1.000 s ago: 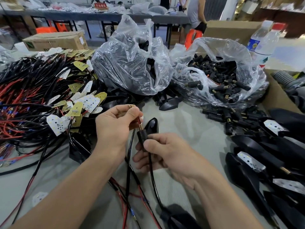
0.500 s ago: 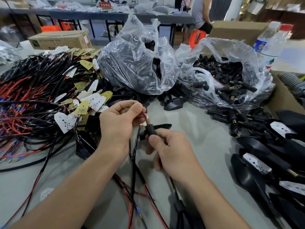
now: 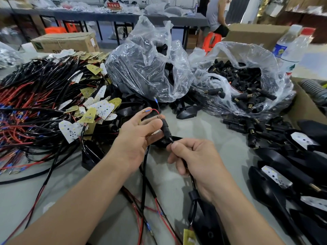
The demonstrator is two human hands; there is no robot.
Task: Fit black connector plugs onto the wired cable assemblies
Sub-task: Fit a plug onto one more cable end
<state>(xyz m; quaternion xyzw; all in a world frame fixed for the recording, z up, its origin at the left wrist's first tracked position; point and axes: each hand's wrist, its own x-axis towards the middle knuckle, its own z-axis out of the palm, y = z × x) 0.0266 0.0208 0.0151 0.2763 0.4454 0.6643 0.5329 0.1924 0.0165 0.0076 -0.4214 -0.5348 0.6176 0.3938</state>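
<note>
The left hand (image 3: 139,133) pinches a black plug (image 3: 165,129) between its thumb and fingers. The right hand (image 3: 194,156) is curled round the black cable (image 3: 193,184) that comes out of the bottom of the plug, and its thumb tip sits just under the plug. One thin red wire (image 3: 153,110) with a blue tip pokes up over the left hand. Both hands are held over a grey table (image 3: 203,131). On the left of the table lies a big pile of cables (image 3: 35,103), red and black, too many to count. Past the hands stand two clear bags: the left bag (image 3: 150,68) holds dark parts and the right bag (image 3: 247,82) is full of loose black plugs. Many black shells (image 3: 283,165) lie on the right. Two water bottles (image 3: 293,50) stand at the far right. One cardboard box (image 3: 65,42) sits behind the pile. The room is a busy workshop with a long table (image 3: 106,15) at the back, where one person (image 3: 215,15) sits on an orange stool (image 3: 211,40).
</note>
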